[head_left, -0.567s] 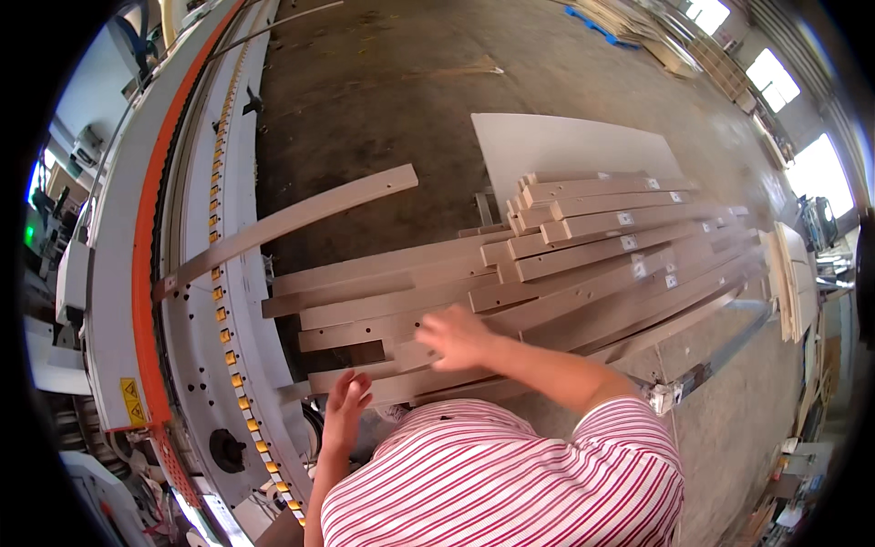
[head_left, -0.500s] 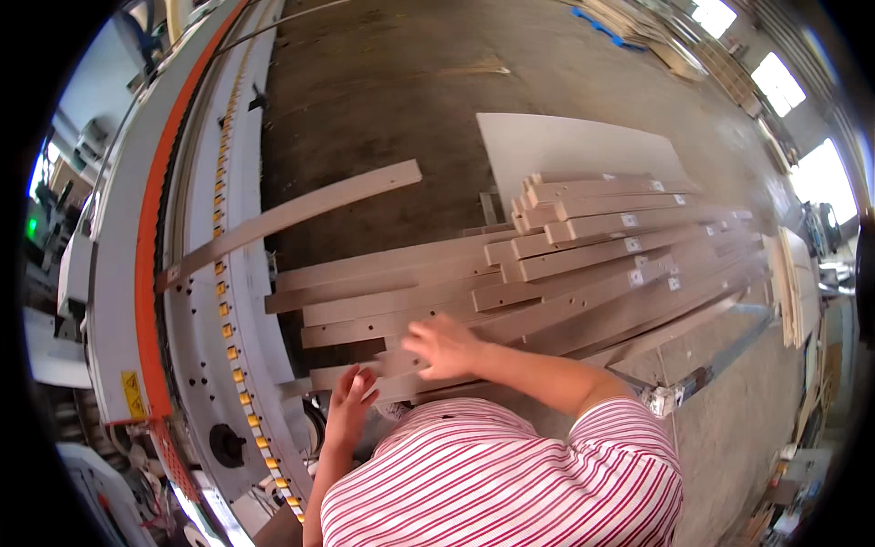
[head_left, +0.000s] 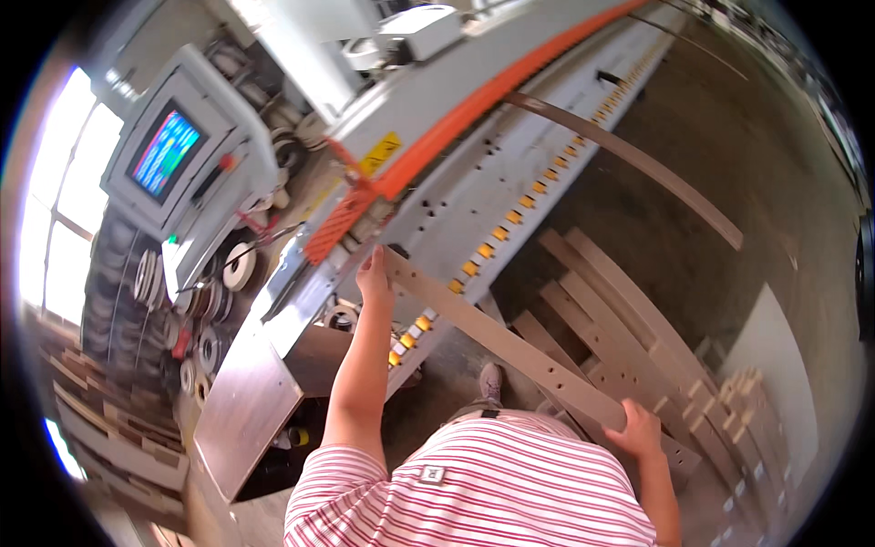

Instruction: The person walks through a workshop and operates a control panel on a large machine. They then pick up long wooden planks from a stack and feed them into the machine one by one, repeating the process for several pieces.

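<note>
A long, narrow brown board (head_left: pixel 501 340) with small drilled holes runs slantwise in front of me, from the machine down to the right. My left hand (head_left: pixel 375 275) grips its far left end, by the orange infeed guard. Lower right, my right hand (head_left: pixel 635 428) holds the board's long edge near its other end, thumb and fingers spread along it. A second brown strip (head_left: pixel 643 164) lies across the machine's bed, its free end reaching out over the floor.
The long machine (head_left: pixel 456 137) has an orange rail and a row of yellow rollers (head_left: pixel 499 234). A control panel with a lit screen (head_left: pixel 167 150) stands at left. Stacked brown boards (head_left: pixel 629 342) lie at right, beside a pale sheet (head_left: pixel 775 374). A wooden box-like stand (head_left: pixel 246 410) sits lower left.
My view has swung left toward the machine's end and control panel. My hands, earlier close together over the stack, are now far apart on one board lifted to the machine.
</note>
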The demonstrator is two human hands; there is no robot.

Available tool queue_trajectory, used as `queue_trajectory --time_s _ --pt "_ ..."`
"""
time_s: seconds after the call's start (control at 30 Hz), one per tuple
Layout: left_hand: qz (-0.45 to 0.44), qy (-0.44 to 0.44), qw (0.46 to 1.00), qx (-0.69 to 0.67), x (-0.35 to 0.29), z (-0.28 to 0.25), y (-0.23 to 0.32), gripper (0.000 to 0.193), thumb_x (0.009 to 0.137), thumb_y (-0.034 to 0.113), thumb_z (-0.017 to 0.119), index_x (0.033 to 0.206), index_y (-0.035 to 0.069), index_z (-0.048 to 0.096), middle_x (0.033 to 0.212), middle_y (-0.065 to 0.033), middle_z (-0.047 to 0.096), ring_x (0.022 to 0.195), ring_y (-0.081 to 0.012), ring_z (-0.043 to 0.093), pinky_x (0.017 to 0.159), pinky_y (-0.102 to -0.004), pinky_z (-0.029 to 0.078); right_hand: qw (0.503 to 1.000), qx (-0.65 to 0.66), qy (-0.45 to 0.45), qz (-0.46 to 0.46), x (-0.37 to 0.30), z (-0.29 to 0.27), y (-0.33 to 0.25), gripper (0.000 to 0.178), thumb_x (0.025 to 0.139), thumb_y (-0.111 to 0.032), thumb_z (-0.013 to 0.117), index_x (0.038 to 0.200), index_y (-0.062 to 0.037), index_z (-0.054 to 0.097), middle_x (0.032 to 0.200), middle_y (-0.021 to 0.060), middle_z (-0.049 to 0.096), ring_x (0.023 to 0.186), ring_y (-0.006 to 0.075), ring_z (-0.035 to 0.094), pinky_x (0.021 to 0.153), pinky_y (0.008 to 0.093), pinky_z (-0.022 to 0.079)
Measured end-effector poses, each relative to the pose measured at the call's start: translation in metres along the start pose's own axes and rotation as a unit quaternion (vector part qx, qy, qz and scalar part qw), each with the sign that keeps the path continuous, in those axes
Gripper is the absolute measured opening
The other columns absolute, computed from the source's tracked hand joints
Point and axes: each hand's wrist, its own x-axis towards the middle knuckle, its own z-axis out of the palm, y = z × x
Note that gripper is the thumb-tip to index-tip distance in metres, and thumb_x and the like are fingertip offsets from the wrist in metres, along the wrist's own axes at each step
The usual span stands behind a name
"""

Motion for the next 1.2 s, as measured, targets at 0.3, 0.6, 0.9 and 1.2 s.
queue_trajectory --time_s 0.3,0.6,0.9,1.2 --pt "-0.152 -0.067 0.980 -0.110 0.021 0.008 -0.037 0.032 0.101 0.030 0.054 0.112 0.000 0.056 0.096 -0.0152 0.067 0.089 -0.0294 0.067 0.075 -0.0436 0.056 0.994 0.042 0.004 -0.098 0.066 0.014 -0.097 0.067 0.070 -0.037 0.077 0.127 -0.0088 0.056 0.102 0.0186 0.070 0.084 0.0374 0.070 0.071 0.0467 0.056" --pt "-0.174 -0.041 0.975 -0.130 0.029 0.040 -0.018 0.041 0.105 0.041 0.040 0.121 0.004 0.038 0.095 -0.0168 0.060 0.078 -0.0296 0.064 0.069 -0.0488 0.057 0.992 0.059 -0.035 -0.103 0.093 0.007 -0.137 0.068 0.071 -0.032 0.079 0.129 -0.0063 0.053 0.102 0.0198 0.070 0.084 0.0381 0.070 0.069 0.0466 0.057" --pt "-0.182 0.034 0.981 -0.049 0.018 0.062 -0.001 0.045 0.105 0.047 0.035 0.117 0.005 0.042 0.087 -0.0115 0.058 0.068 -0.0248 0.061 0.063 -0.0442 0.057 0.992 0.074 -0.063 -0.080 0.102 -0.002 -0.141 0.067 0.071 -0.033 0.079 0.127 -0.0064 0.055 0.103 0.0201 0.070 0.083 0.0380 0.070 0.070 0.0468 0.056" --pt "-0.187 0.043 0.981 -0.041 0.024 0.076 -0.006 0.045 0.105 0.047 0.037 0.119 0.004 0.042 0.089 -0.0140 0.058 0.069 -0.0258 0.061 0.063 -0.0461 0.057 0.992 0.082 -0.058 -0.078 0.116 -0.004 -0.127 0.068 0.069 -0.034 0.079 0.126 -0.0053 0.058 0.097 0.0212 0.070 0.083 0.0377 0.070 0.070 0.0463 0.056"
